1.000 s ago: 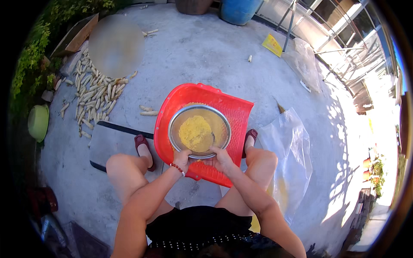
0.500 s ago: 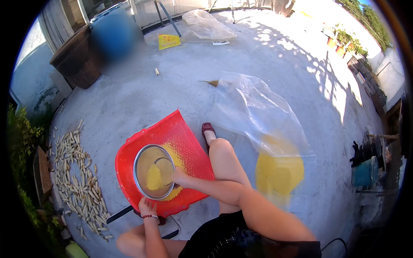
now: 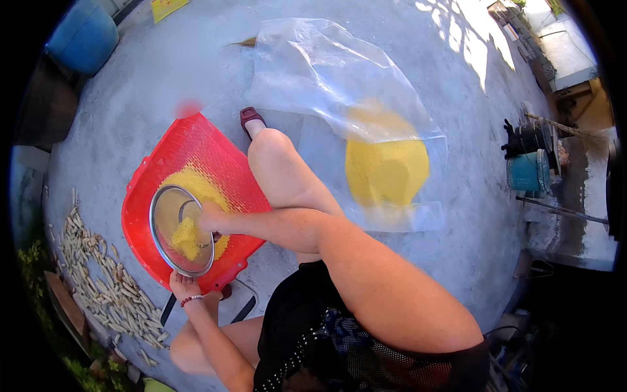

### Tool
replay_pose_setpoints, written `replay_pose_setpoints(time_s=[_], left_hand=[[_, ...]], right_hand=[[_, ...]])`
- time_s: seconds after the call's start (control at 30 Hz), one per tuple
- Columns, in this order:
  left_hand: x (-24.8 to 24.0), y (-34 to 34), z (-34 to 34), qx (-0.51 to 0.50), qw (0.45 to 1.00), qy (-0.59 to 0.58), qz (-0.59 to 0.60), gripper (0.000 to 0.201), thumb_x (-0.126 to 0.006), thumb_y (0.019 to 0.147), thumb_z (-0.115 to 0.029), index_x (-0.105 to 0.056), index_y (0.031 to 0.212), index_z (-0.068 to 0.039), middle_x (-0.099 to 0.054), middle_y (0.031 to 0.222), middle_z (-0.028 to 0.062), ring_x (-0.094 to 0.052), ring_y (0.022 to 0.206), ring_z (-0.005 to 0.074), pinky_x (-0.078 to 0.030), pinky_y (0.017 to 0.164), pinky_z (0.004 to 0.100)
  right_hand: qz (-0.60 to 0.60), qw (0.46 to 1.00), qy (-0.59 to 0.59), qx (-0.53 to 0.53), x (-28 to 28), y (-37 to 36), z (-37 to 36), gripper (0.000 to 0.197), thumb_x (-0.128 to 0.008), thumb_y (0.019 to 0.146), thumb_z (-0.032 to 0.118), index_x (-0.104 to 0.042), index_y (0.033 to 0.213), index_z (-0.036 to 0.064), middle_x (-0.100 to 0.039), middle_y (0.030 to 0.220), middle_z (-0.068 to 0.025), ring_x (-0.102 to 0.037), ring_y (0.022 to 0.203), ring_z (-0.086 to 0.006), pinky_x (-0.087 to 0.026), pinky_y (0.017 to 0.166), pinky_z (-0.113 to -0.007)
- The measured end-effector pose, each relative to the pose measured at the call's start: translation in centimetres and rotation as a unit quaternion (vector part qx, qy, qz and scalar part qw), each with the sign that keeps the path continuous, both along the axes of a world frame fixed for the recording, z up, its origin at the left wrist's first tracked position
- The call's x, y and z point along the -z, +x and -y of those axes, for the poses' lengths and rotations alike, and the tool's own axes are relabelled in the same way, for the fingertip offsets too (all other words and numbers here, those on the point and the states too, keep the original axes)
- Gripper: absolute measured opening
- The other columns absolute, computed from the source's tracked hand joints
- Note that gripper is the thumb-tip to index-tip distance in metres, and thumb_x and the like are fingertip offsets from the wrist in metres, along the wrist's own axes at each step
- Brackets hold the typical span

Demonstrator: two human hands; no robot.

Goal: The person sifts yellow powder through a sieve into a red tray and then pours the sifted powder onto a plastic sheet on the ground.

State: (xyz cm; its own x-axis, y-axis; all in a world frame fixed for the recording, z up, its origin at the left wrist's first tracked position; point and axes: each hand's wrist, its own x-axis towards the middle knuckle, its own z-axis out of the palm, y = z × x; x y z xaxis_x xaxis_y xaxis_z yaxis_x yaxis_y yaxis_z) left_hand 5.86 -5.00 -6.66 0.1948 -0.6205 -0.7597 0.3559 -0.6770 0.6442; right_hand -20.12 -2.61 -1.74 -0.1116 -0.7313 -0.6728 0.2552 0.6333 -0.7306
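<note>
Steel rimmed the sieve [image 3: 153,225], and the left hand [image 3: 185,285], a beaded bracelet on its wrist, grasped that rim at the edge nearest the body. The right hand [image 3: 211,218] lay across the rim's right side, reaching in; its fingers were blurred and partly hidden, so whether it clenched anything could not be told. Beneath the hands, yellow meal [image 3: 187,240] sat clumped on the mesh. The sieve was over the red tray [image 3: 138,199], though whether it rested there or was held just above was unclear, and loose yellow grains [image 3: 196,183] spread over the tray around it. The step in hand looked to be sifting, with a fair portion of meal not yet through; the next move seemed to call for a steady left grip and light, even stirring or shaking, kept within the tray's edges. Farther out, to the right, a clear plastic sheet [image 3: 307,72] lay near a larger yellow heap [image 3: 385,173], while pale corn cobs [image 3: 98,277] littered the concrete floor [image 3: 470,215] at left.
</note>
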Motion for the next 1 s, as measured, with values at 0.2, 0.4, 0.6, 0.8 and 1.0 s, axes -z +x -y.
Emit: replay_pose_setpoints(time_s=[0.2, 0.4, 0.6, 0.8, 1.0], left_hand=[[-1.6, -1.6, -0.4, 0.056, 0.998, 0.005, 0.007, 0.039, -0.054, 0.078, -0.024, -0.050, 0.109, -0.002, -0.050, 0.117, 0.0126, -0.047, 0.109, 0.0235, -0.036, 0.093, 0.0366], [-0.5, -1.5, 0.4, 0.044, 0.989, -0.093, -0.106, 0.041, -0.055, 0.075, -0.016, -0.046, 0.112, 0.002, -0.051, 0.114, 0.0161, -0.047, 0.106, 0.0278, -0.035, 0.095, 0.0375], [-1.1, -2.8, 0.2, -0.044, 0.992, -0.031, 0.116, 0.032, -0.053, 0.078, -0.021, -0.052, 0.104, -0.002, -0.056, 0.105, 0.0114, -0.049, 0.101, 0.0238, -0.036, 0.090, 0.0381], [-1.1, -2.1, -0.2, -0.002, 0.998, -0.060, 0.022, 0.038, -0.055, 0.076, -0.019, -0.051, 0.109, 0.001, -0.051, 0.116, 0.0147, -0.042, 0.113, 0.0264, -0.028, 0.099, 0.0404], [-1.4, -2.2, -0.3, -0.021, 0.998, -0.057, -0.015, 0.030, -0.056, 0.076, -0.016, -0.054, 0.100, 0.001, -0.058, 0.101, 0.0144, -0.053, 0.097, 0.0249, -0.040, 0.088, 0.0368]], right_hand=[[-0.041, 0.996, -0.007, -0.074, 0.8, 2.3, 0.0, 0.017, -0.052, 0.070, -0.001, -0.054, 0.082, -0.0122, -0.058, 0.065, -0.0208, -0.060, 0.049, -0.0286, -0.048, 0.034, -0.038], [0.067, 0.997, -0.035, -0.009, 1.9, 1.2, 0.1, 0.013, -0.053, 0.072, 0.002, -0.056, 0.082, -0.0036, -0.057, 0.064, -0.0133, -0.055, 0.043, -0.0214, -0.043, 0.032, -0.032], [0.060, 0.997, -0.045, 0.003, 2.1, 0.9, 0.5, 0.016, -0.045, 0.075, 0.000, -0.055, 0.088, -0.0023, -0.056, 0.065, -0.0126, -0.055, 0.044, -0.0205, -0.040, 0.031, -0.032], [0.038, 0.999, -0.033, 0.012, 0.2, 0.9, 0.7, 0.022, -0.045, 0.074, -0.004, -0.052, 0.095, -0.0022, -0.057, 0.068, -0.0119, -0.056, 0.047, -0.0193, -0.045, 0.035, -0.032], [0.048, 0.999, -0.013, -0.013, -1.0, 1.1, 0.6, 0.022, -0.043, 0.073, -0.005, -0.050, 0.094, -0.0030, -0.055, 0.067, -0.0114, -0.055, 0.046, -0.0205, -0.043, 0.035, -0.031]])
